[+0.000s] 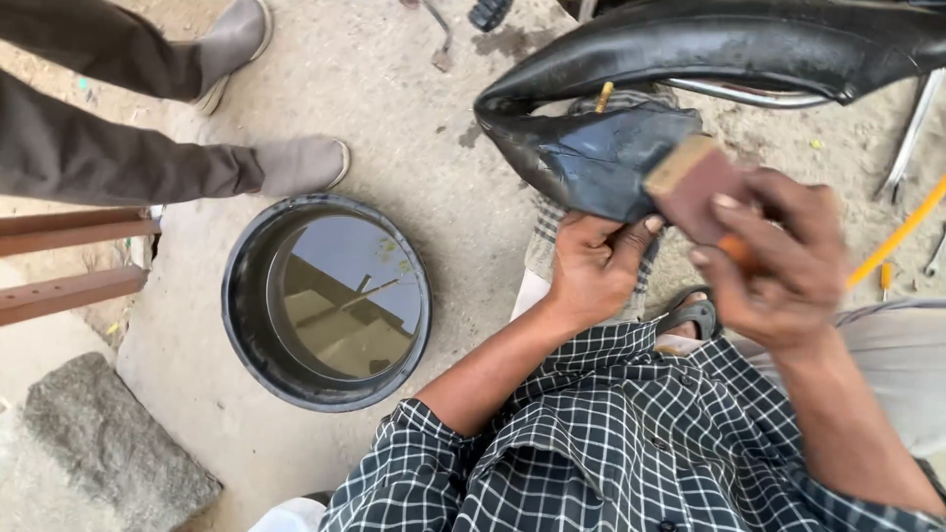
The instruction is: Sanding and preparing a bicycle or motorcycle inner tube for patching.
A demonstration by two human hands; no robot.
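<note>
Checked sleeves lead to the left hand (591, 266) pinning the black inner tube (601, 158) over a knee while the right hand (778, 266) grips a scuffing block (690, 187), best stroked flat, right of the water basin (246, 296).

A black rubber inner tube (601, 153) is lying folded in the upper right of the frame, its flattened, dusty bend facing up and a brass valve stem (604, 96) sticking up near its top edge. A brown rectangular rubbing block (690, 182) is sitting tilted against the tube's right end, blurred, right of centre in the upper frame.
</note>
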